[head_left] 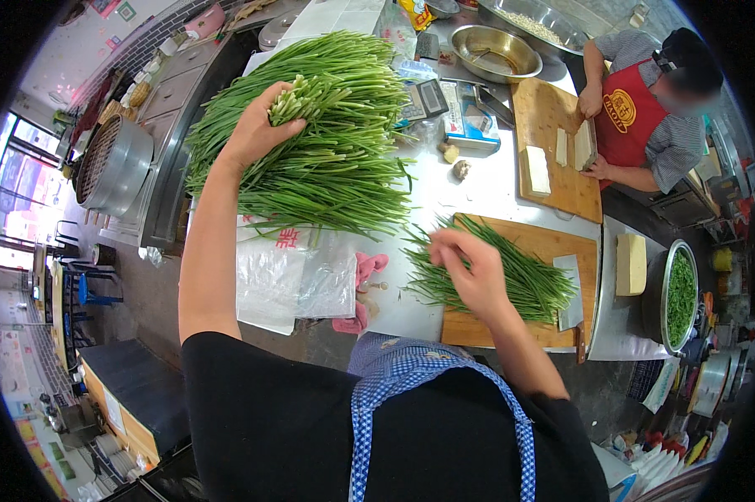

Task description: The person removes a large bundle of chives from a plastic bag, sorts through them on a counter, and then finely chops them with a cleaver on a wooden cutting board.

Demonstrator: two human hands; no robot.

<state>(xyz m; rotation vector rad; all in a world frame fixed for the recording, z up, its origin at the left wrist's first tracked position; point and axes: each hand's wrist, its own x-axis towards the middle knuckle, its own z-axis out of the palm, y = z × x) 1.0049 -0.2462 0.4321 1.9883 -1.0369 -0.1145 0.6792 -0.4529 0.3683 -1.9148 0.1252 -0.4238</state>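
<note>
Head view showed the person's left hand point(256, 125) raised over a big heap of green chives point(327, 159), w/ its fingers point(279, 99) clamped on a bunch of chives point(306, 94), cut ends pointing up and to the right. The heap lay on the white surface point(469, 188), at the far left part of it, and the held bunch was just above the heap, touching its top stalks.

The right hand point(469, 268) hovered over a wooden cutting board point(553, 247) near the person's body. A smaller pile of chives point(520, 272) lay across that board. The fingers point(444, 243) of this hand were bent and close together at the pile's left end; I could not tell if they really pinched any stalks. A cleaver point(572, 293) rested on the board, just beside the pile on the right.

Packages and labels: a clear plastic bag point(298, 280) w/ a red printed mark lay flat at the near edge of the surface, under the heap's front. A pink cloth point(365, 272) was beside it. A small blue-and-white box point(468, 125) stood near a grey scale point(423, 99) behind the heap.

Across the surface a co-worker in a red apron point(624, 117) w/ a round yellow badge cut white tofu blocks point(536, 167) on a second board point(553, 142). A metal bowl point(495, 52) stood behind, and a pot of chopped greens point(680, 297) stood at the far right.
</note>
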